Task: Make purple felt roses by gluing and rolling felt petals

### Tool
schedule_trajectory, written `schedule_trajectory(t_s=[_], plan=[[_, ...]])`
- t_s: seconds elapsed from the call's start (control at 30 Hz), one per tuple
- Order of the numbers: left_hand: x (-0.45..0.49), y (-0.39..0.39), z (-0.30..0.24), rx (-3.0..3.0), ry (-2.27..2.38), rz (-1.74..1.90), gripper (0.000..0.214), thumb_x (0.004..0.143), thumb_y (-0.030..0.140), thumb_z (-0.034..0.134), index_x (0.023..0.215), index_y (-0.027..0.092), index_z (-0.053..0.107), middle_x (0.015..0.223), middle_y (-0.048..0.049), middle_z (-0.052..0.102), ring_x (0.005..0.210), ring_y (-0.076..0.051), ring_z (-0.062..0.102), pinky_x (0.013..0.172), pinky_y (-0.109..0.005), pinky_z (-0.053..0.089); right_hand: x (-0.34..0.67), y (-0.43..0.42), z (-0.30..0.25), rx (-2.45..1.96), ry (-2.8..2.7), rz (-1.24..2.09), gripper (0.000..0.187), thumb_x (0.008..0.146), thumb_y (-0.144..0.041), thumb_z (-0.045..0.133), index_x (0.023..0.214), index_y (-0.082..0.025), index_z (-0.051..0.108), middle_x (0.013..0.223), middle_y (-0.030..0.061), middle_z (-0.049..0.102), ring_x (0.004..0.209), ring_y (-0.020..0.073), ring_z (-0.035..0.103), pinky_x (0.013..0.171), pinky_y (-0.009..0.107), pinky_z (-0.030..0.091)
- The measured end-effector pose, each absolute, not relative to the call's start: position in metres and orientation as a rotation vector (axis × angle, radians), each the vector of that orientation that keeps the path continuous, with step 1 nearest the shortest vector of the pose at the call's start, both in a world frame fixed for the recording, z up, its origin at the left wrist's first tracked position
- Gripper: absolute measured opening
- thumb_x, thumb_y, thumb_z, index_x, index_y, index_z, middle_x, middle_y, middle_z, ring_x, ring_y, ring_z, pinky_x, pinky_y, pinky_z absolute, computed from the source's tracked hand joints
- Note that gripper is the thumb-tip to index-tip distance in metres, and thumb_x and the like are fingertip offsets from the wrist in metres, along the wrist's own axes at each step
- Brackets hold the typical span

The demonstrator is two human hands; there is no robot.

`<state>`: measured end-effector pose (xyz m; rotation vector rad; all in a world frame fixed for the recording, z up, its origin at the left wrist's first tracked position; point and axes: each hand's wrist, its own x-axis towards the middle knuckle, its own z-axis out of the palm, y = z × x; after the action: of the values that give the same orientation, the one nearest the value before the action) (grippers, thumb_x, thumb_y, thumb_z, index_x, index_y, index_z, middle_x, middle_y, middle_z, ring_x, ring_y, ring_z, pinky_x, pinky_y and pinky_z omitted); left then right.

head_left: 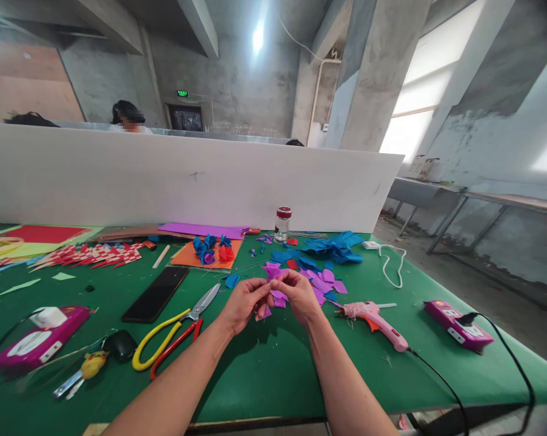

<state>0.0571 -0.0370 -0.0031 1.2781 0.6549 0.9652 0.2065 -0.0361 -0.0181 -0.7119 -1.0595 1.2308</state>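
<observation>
My left hand (246, 304) and my right hand (300, 295) meet above the green table, fingertips pinched together. Between them is a purple crepe paper petal (273, 270), partly hidden by the fingers. More purple petals (323, 281) lie just beyond and to the right of my hands. A pink glue gun (377, 321) rests to the right of my right hand. Scissors (182, 330) with one yellow and one red handle lie left of my left hand, blades half apart. Blue and red paper flowers (209, 248) sit on an orange sheet (186, 257).
A red-lidded glass jar (283, 225) stands before the white partition (186, 175). Blue crepe paper (337, 248) lies at the back right. A black phone (156, 295), a keyring (91, 365) and purple power blocks (457, 325) are on the table (273, 387). A person (128, 118) is behind the partition.
</observation>
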Motion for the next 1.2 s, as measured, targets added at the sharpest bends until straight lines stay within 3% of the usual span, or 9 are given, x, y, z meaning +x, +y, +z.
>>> schedule_trajectory(t_s=[0.27, 0.5, 0.63, 0.8, 1.0, 1.1, 1.2], plan=[[0.055, -0.032, -0.009, 1.218, 0.627, 0.945, 0.029, 0.077, 0.039, 0.071, 0.077, 0.011, 0.065, 0.055, -0.0008, 0.062, 0.032, -0.004, 0.042, 0.033, -0.016, 0.03, 0.208, -0.037, -0.02, -0.713, -1.068, 1.333, 0.028, 0.06, -0.038, 0.086, 0.063, -0.019, 0.065, 0.064, -0.0009, 0.064, 0.063, 0.0139, 0.059, 0.072, 0.03, 0.046], [0.048, -0.024, -0.013, 0.957, 0.473, 0.943, 0.02, 0.076, 0.029, 0.073, 0.077, 0.011, 0.064, 0.054, 0.0019, 0.059, 0.032, -0.002, 0.039, 0.032, -0.014, 0.028, 0.211, -0.031, -0.024, -0.794, -0.957, 1.311, 0.036, 0.059, -0.049, 0.083, 0.072, -0.018, 0.07, 0.063, -0.0005, 0.063, 0.06, 0.0124, 0.056, 0.066, 0.028, 0.045], [0.046, -0.02, -0.017, 0.959, 0.473, 0.951, 0.018, 0.078, 0.027, 0.071, 0.079, 0.01, 0.065, 0.055, 0.0019, 0.059, 0.032, -0.002, 0.039, 0.033, -0.014, 0.028, 0.211, -0.028, -0.024, -0.837, -0.904, 1.118, 0.04, 0.064, -0.053, 0.078, 0.058, -0.019, 0.058, 0.054, -0.004, 0.053, 0.053, 0.0101, 0.047, 0.059, 0.026, 0.041], [0.047, -0.021, -0.014, 0.992, 0.543, 0.99, 0.022, 0.076, 0.031, 0.073, 0.078, 0.01, 0.065, 0.056, 0.0017, 0.06, 0.033, -0.001, 0.039, 0.034, -0.015, 0.027, 0.209, -0.031, -0.02, -0.902, -0.979, 0.892, 0.032, 0.062, -0.044, 0.081, 0.067, -0.019, 0.062, 0.064, -0.0018, 0.058, 0.061, 0.0125, 0.049, 0.06, 0.025, 0.039], [0.051, -0.026, -0.01, 1.124, 0.703, 1.026, 0.028, 0.073, 0.038, 0.073, 0.076, 0.012, 0.065, 0.053, 0.002, 0.059, 0.032, -0.003, 0.038, 0.033, -0.017, 0.026, 0.212, -0.036, -0.018, -1.051, -1.108, 0.55, 0.034, 0.081, -0.051, 0.062, 0.064, -0.021, 0.057, 0.057, -0.0031, 0.051, 0.057, 0.0134, 0.043, 0.058, 0.027, 0.035], [0.052, -0.026, -0.012, 1.226, 0.794, 1.017, 0.03, 0.073, 0.041, 0.072, 0.075, 0.011, 0.065, 0.052, 0.0019, 0.058, 0.032, -0.003, 0.037, 0.033, -0.018, 0.025, 0.215, -0.041, -0.013, -1.086, -1.226, 0.188, 0.032, 0.083, -0.045, 0.064, 0.061, -0.022, 0.057, 0.062, -0.0009, 0.054, 0.066, 0.017, 0.049, 0.067, 0.03, 0.039], [0.051, -0.025, -0.014, 1.282, 0.84, 0.993, 0.031, 0.072, 0.042, 0.071, 0.073, 0.012, 0.064, 0.05, 0.0021, 0.057, 0.032, -0.004, 0.036, 0.033, -0.018, 0.025, 0.216, -0.046, -0.009, -1.012, -1.448, -0.025, 0.014, 0.084, -0.034, 0.066, 0.074, -0.024, 0.068, 0.086, 0.0044, 0.066, 0.091, 0.0227, 0.056, 0.083, 0.037, 0.043]])
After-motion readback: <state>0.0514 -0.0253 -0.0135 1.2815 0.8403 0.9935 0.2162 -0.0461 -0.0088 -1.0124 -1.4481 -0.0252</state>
